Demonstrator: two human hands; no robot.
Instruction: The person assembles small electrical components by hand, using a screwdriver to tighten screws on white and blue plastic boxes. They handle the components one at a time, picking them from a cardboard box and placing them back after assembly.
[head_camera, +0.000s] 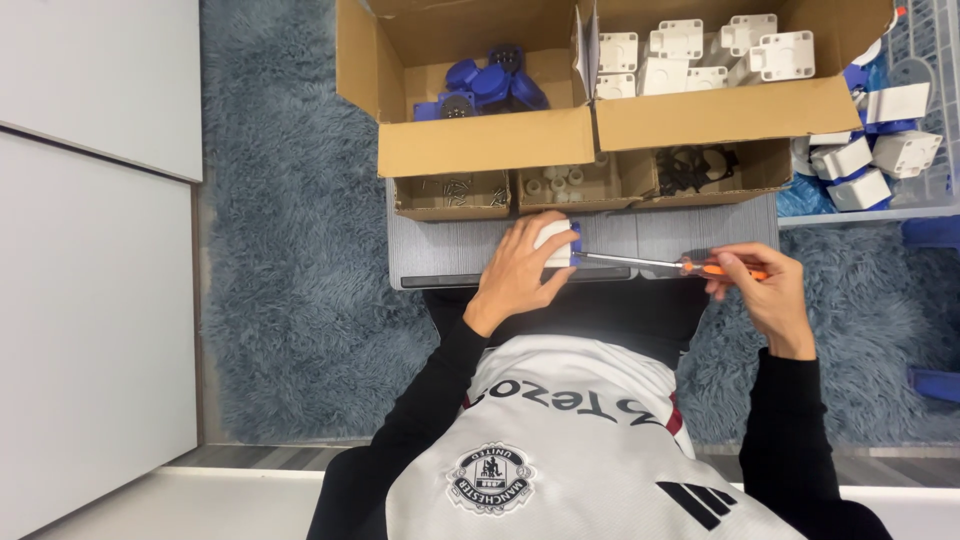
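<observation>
Shaggy grey-blue carpet (290, 300) covers the floor, and a low grey board (700, 238) lies across the person's lap. On the board, the left hand (520, 272) wraps its fingers around a small white and blue plastic part (556, 240), pinning it near the board's front edge. The right hand (765, 290) pinches the orange handle of a screwdriver (660, 264) between curled fingers; its metal shaft runs level to the left, and the tip meets the part's side. Just beyond the board stand open cardboard boxes: one (480, 145) holds blue parts (485, 88), another (720, 112) white parts (700, 50). Shallow trays in front carry screws (455, 188), small white pieces (560, 180) and black rings (695, 165). Farther right, a wire basket (935, 60) holds white and blue pieces.
</observation>
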